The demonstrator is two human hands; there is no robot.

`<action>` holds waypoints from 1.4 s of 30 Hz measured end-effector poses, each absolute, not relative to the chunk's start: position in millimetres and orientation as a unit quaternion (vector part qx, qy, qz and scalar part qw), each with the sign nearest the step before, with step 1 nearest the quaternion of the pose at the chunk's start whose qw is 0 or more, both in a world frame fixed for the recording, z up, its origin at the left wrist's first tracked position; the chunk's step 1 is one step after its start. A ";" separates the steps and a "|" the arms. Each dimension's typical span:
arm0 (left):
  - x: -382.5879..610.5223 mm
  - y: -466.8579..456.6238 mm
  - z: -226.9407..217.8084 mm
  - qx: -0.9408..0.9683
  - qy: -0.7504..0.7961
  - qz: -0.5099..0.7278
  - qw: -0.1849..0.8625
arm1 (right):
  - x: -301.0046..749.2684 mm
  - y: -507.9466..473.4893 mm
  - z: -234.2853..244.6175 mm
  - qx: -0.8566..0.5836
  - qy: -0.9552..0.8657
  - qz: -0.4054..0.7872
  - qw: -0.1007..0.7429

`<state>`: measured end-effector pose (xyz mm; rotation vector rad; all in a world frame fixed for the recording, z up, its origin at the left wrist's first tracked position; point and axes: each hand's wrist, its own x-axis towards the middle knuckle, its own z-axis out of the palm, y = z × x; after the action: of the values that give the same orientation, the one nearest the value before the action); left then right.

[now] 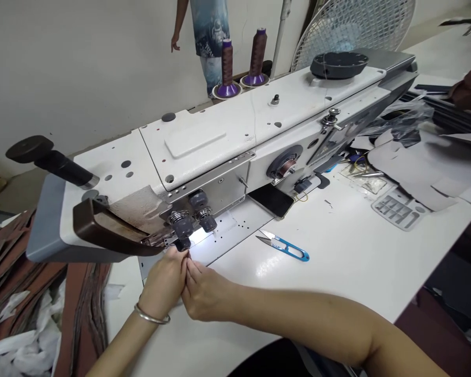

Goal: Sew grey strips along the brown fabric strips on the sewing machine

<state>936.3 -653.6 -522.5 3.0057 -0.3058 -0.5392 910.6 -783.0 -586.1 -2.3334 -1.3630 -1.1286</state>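
Sewing machine (pixel 220 125) stands across the worktop (pixel 357 251) in front of me, with both my hands at its stitching end, beside the lit bed plate (pixel 235 238). My left hand (pixel 167 275) reaches up to a black part below the tension knobs (pixel 182 225), its fingertips partly hidden; my right hand (pixel 206 290) is curled in, thumb and fingers meeting next to the left. Whether either grip is fully closed, or has hold of thread, I cannot tell: anything between the fingers is too small to see.

I judge this to be fine work at the needle end, not yet done, since both hands are there and no fabric shows on the lit plate. Brown thread spools (pixel 227 63) stand upright behind the machine, and the blue snips (pixel 292 250) lie apart from my hands, untouched.

As for containers, a black round dish (pixel 337 72) sits on the machine top; I cannot make out anything in it. To the right, a clear packet (pixel 371 183) has small things in or on it, I cannot tell which.
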 end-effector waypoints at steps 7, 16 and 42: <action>926.5 -656.7 -517.3 0.972 -0.105 -0.212 0.006 | 908.3 -782.3 -584.7 -0.791 -0.464 -0.385 0.102; 930.1 -646.2 -527.8 0.978 -0.140 -0.152 0.016 | 908.1 -788.3 -578.8 -0.801 -0.471 -0.366 0.055; 927.8 -630.2 -554.0 0.931 -0.328 0.129 -0.098 | 916.6 -793.5 -575.3 -0.830 -0.504 -0.223 0.090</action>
<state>927.8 -630.2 -554.0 3.1209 -1.0992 0.4324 916.6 -793.5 -575.3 -2.4666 -1.4988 -0.6622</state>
